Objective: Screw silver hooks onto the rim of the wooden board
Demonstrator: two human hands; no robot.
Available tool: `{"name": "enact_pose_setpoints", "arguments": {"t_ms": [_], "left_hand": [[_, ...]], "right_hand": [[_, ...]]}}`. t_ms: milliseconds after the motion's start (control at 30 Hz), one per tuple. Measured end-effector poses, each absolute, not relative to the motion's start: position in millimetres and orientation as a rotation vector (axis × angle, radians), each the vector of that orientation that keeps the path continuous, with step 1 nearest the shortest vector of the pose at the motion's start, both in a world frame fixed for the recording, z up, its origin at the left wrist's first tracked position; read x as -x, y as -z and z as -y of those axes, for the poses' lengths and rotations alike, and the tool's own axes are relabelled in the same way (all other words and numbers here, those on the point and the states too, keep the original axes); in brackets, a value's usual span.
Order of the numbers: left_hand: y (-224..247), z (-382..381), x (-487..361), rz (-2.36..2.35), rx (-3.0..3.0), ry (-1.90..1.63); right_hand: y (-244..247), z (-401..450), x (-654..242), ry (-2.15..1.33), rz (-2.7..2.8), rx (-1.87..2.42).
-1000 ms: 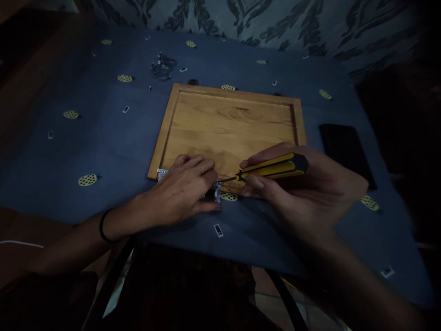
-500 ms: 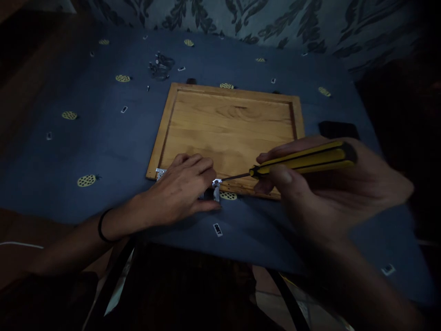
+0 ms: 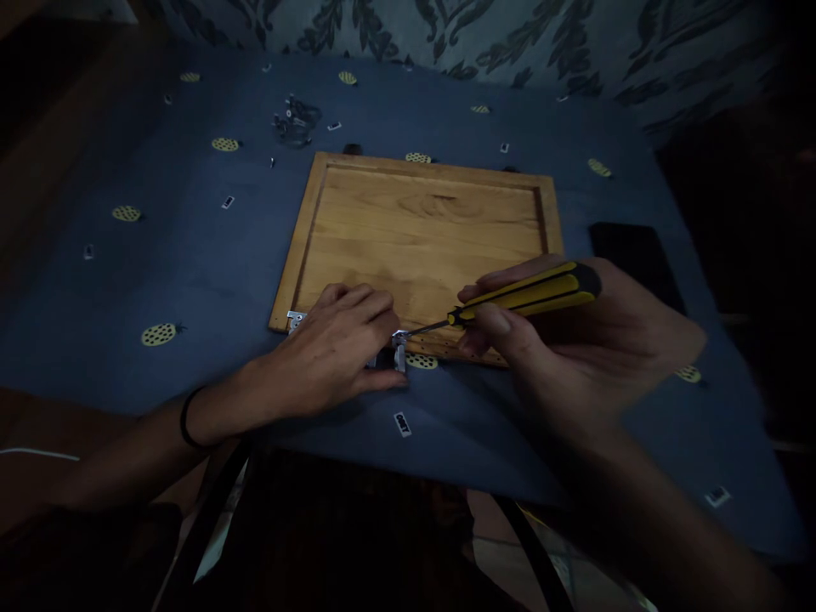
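A framed wooden panel (image 3: 421, 229) lies flat, with small holes along its near edge. At that edge is a metal cabinet hinge (image 3: 399, 350), partly covered by my left hand (image 3: 331, 353), whose curled fingers and thumb grip it. Left of these fingers, another metal plate (image 3: 296, 320) shows at the panel's corner. My right hand (image 3: 586, 348) is closed around the yellow and black handle of a screwdriver (image 3: 526, 295). The shaft slants down to the left and its tip meets the hinge; whether it sits in a screw head is too small to tell.
A blue tablecloth (image 3: 159, 263) with pineapple prints covers the table. Beyond the panel lies a pile of metal hardware (image 3: 297, 123), with a small screw (image 3: 272, 162) nearby. A flat black object (image 3: 628, 251) rests to the right. Patterned fabric or wallpaper (image 3: 459, 38) borders the far side.
My right hand and the screwdriver handle have shifted left, uncovering more of the black object. The screwdriver tip stays at the hinge. My left hand holds its place.
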State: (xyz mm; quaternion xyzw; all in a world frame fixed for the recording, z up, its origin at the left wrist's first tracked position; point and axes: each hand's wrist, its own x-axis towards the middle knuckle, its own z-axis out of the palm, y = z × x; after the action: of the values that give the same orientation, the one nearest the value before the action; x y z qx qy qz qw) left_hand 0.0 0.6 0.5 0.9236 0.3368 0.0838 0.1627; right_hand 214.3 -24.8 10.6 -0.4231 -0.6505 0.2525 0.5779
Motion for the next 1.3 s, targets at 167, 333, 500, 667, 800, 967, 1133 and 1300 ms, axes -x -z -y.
{"name": "enact_pose_setpoints", "arguments": {"t_ms": [167, 333, 500, 667, 800, 967, 1133, 1300], "left_hand": [[0.5, 0.3, -1.2, -0.966, -2.640, -0.227], [1.6, 0.2, -0.6, -0.966, -2.645, -0.246], [-0.7, 0.0, -0.6, -0.977, -2.686, -0.185], [2.6, 0.5, -0.4, -1.023, -2.775, -0.238], [-5.3, -7.4, 14.1, -1.059, -2.733, -0.431], [-29.6, -31.6, 57.7, -1.193, -2.461, -0.630], [-13.9, -73.9, 111.5, -1.551, -2.181, -0.729], [26.1, -125.8, 146.2, -1.707, -2.159, -0.748]], "right_hand": [[-12.3, 21.3, -216.6, -0.602, 1.568, 1.005], [-14.5, 19.3, -218.8, -0.635, 1.606, 1.005], [-14.1, 21.8, -217.8, -0.551, 1.695, 1.127], [-14.9, 22.1, -216.5, -0.569, 1.675, 1.130], [-14.7, 21.0, -216.3, -0.618, 1.644, 1.141], [-15.7, 17.3, -222.4, -0.565, 1.737, 1.123], [-14.3, 11.3, -225.3, -0.492, 1.843, 1.065], [-18.1, 3.4, -220.9, -0.532, 1.837, 1.075]]}}
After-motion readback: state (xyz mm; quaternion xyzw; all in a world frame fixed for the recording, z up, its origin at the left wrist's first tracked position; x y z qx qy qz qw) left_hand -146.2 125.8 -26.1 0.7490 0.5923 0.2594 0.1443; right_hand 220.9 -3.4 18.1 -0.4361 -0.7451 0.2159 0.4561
